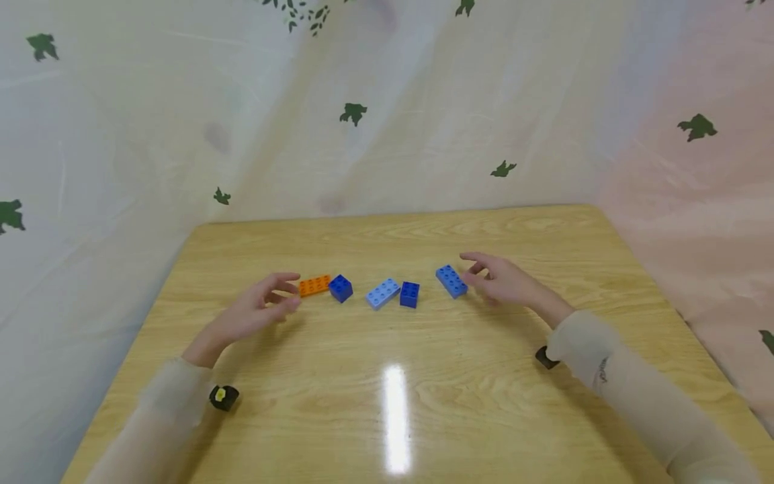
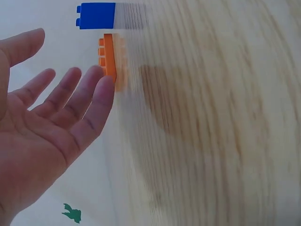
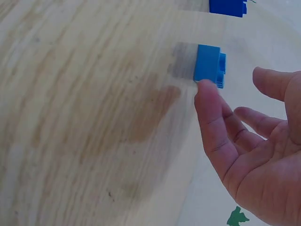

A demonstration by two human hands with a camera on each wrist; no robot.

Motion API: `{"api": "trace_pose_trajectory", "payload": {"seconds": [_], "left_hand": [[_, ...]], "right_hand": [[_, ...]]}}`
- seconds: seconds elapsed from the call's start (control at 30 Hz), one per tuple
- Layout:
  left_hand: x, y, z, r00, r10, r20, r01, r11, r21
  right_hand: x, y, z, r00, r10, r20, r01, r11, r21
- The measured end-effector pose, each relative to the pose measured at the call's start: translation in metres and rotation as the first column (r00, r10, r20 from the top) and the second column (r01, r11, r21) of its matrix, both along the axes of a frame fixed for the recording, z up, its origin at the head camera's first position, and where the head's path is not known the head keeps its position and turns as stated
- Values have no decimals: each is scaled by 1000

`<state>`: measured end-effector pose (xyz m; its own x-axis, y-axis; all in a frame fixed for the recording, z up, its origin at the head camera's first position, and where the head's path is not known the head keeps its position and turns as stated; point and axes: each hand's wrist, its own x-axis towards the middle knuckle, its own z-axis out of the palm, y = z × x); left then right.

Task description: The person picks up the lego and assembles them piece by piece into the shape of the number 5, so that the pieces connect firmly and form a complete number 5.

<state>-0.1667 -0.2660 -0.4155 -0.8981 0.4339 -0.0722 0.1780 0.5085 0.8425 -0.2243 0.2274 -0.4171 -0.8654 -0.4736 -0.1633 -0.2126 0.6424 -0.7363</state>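
My left hand (image 1: 266, 308) hovers over the table with relaxed fingers, nearest an orange toy brick (image 1: 314, 286). Just right of that brick is a dark blue square brick (image 1: 341, 288); both also show past the fingertips in the left wrist view. In the middle lie a light blue long brick (image 1: 383, 294) and a second dark blue brick (image 1: 409, 294), close side by side. My right hand (image 1: 498, 279), fingers loosely bent and holding nothing, is beside a medium blue long brick (image 1: 451, 281). In the right wrist view a fingertip overlaps the lower end of that brick (image 3: 207, 63).
The wooden table (image 1: 314, 403) has a bright light reflection in its front middle. A pale curtain (image 1: 417, 134) with green leaf shapes hangs behind the table and along its sides. Small black devices (image 1: 224, 397) sit at both wrists.
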Motion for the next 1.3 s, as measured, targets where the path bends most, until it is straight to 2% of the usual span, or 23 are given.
{"api": "trace_pose_trajectory", "payload": {"seconds": [0.1, 0.23, 0.5, 0.77, 0.9, 1.1, 1.3], "left_hand": [[2, 4, -4, 993, -47, 107, 42, 998, 47], [5, 12, -8, 980, -86, 181, 77, 996, 52], [6, 27, -12, 974, -117, 192, 115, 993, 22], [4, 34, 5, 967, -123, 225, 123, 992, 16], [4, 38, 7, 960, -151, 237, 149, 988, 26], [4, 48, 3, 951, -195, 240, 194, 981, 27], [3, 62, -2, 937, -227, 266, 226, 974, 34]], "right_hand": [[1, -3, -4, 998, -6, 61, 5, 1000, 17], [3, -4, -10, 996, -10, 86, 3, 997, 75], [2, -7, -14, 994, -13, 110, 1, 994, 110], [-4, -16, -9, 993, -9, 116, -3, 995, 98], [-3, -14, -7, 990, 37, 134, -50, 995, 91], [2, -5, -4, 976, 124, 178, -135, 990, 52], [7, -14, -2, 957, 214, 197, -221, 975, 15]]}}
